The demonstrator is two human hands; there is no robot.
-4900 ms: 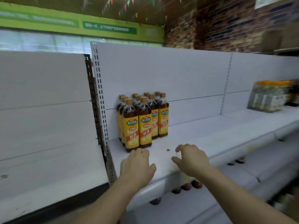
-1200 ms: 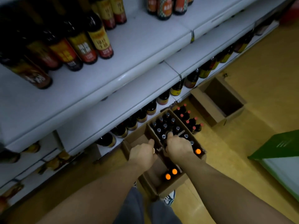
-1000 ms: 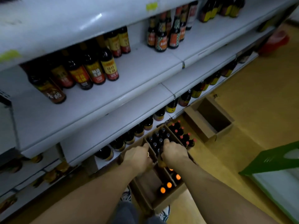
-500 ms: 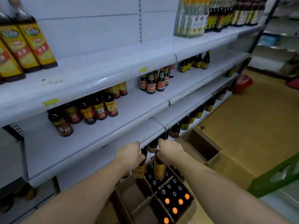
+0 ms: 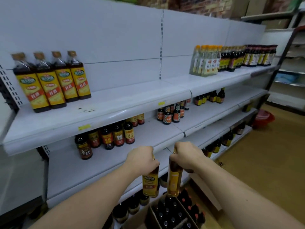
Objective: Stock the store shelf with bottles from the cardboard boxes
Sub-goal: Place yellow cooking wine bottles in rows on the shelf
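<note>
White shelf (image 5: 132, 98) carries yellow-labelled bottles (image 5: 52, 85) at its left end.

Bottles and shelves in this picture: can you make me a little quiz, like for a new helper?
1. True or false: the left hand and right hand each grip a bottle.
2. How many yellow-label bottles show at the top shelf's left end?
3. The box sits: A) on the top shelf, B) below the hands, C) on a cart.
Key: 1 true; 2 four; 3 B.
</note>
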